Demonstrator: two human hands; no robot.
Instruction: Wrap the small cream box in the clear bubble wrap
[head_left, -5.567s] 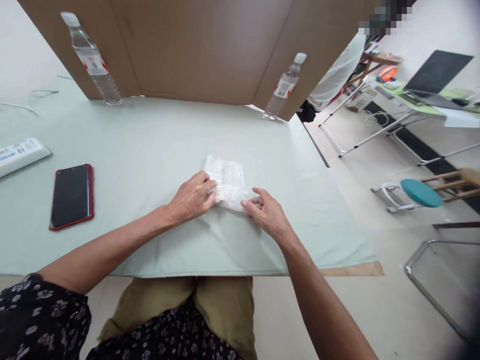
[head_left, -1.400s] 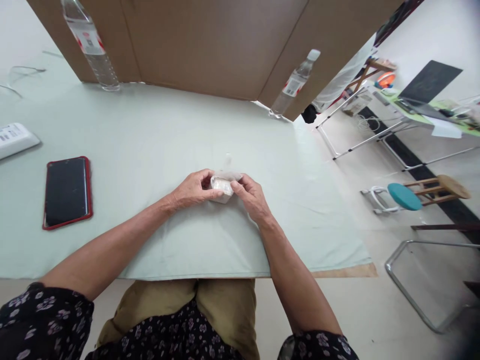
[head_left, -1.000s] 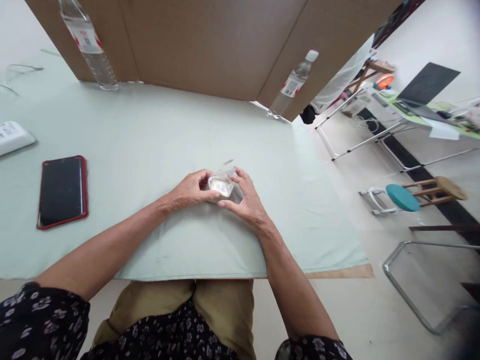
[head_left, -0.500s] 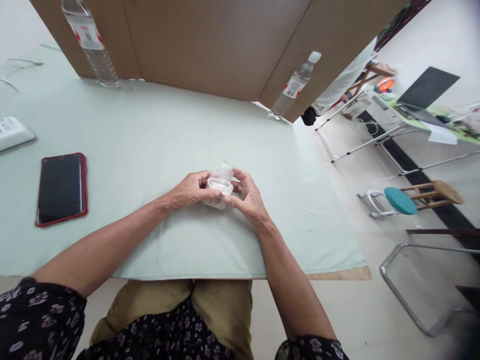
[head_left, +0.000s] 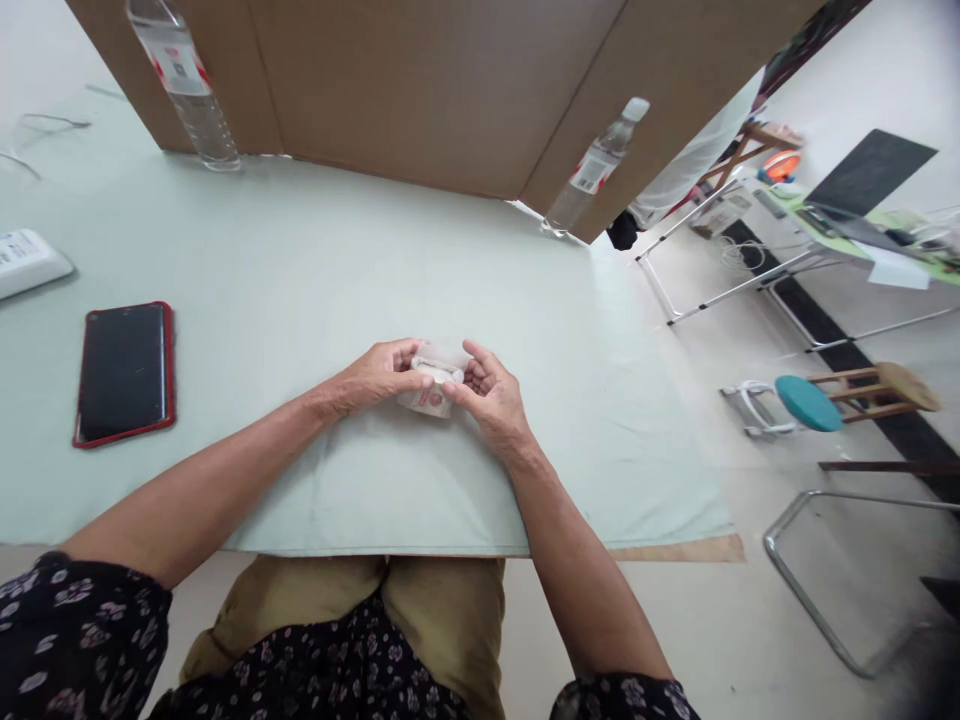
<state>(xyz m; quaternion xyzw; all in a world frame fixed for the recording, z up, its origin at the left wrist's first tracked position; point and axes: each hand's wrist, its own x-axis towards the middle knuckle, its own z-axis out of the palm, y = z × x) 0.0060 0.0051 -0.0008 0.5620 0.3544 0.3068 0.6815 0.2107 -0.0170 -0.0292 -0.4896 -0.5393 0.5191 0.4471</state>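
Note:
A small bundle of clear bubble wrap [head_left: 431,388], rolled tight around a pale object with a red mark, is held just above the pale green table cloth [head_left: 315,290]. My left hand [head_left: 371,375] grips its left side with thumb and fingers. My right hand [head_left: 487,395] pinches its right side, fingers curled over the top. Both hands meet at the middle of the table near its front edge. What is inside the wrap is mostly hidden.
A black phone in a red case [head_left: 124,372] lies at the left, a white power strip [head_left: 26,262] beyond it. Two water bottles [head_left: 184,80] [head_left: 592,170] stand against a cardboard screen [head_left: 420,90]. A teal stool [head_left: 810,400] and metal frames are on the floor at right.
The bubble wrap sheet that lay flat under my hands is now rolled into a small bundle. Over the last second my fingers turned it, and a red mark now faces me.

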